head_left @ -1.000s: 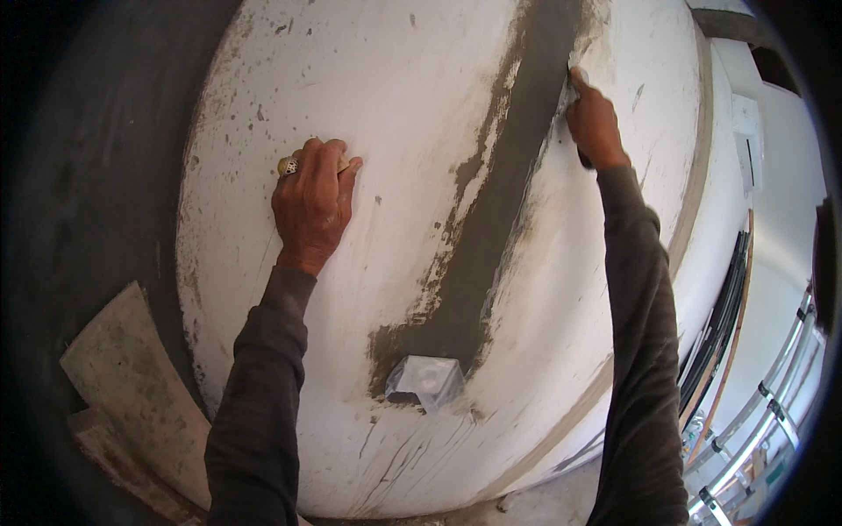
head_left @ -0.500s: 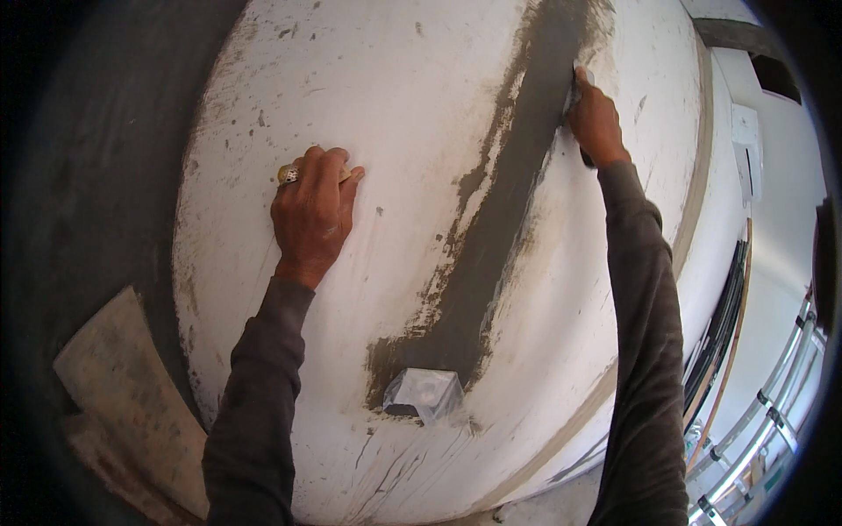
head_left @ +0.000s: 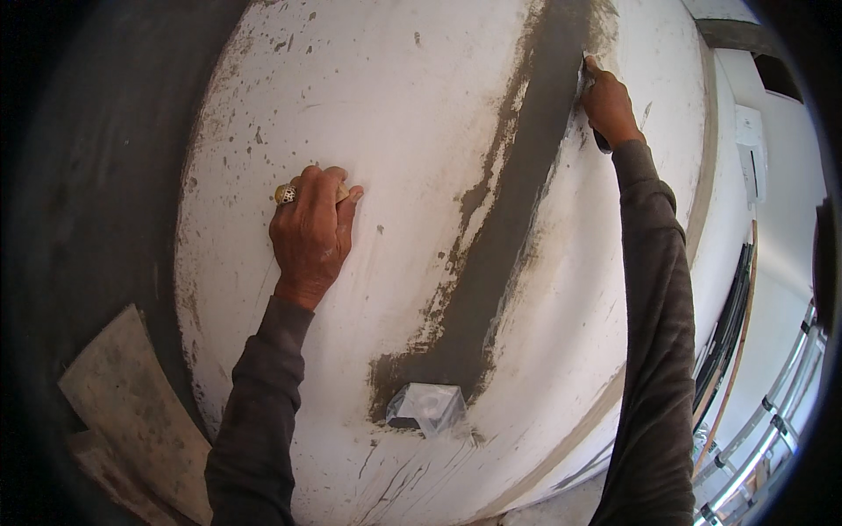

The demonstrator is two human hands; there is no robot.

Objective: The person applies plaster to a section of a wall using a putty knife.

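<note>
My right hand is closed round a trowel, whose dark handle end shows below the palm. Its thin blade lies against the right edge of a grey mortar strip, mostly hidden by the fingers. The strip runs slantwise up a white wall and has ragged edges. Left of it, my left hand rests against the wall, fingers curled over a small yellowish-beige block that shows on both sides of them. At the strip's foot sits a box covered in clear plastic.
Stained boards lean at the lower left, beside a dark surface. To the right are dark rods, a wooden stick and a metal ladder. A white box hangs on the far wall.
My right hand has moved slightly to the right along with the trowel, still at the strip's right edge. The left hand keeps its place on the wall; the whole view has shifted a little.
</note>
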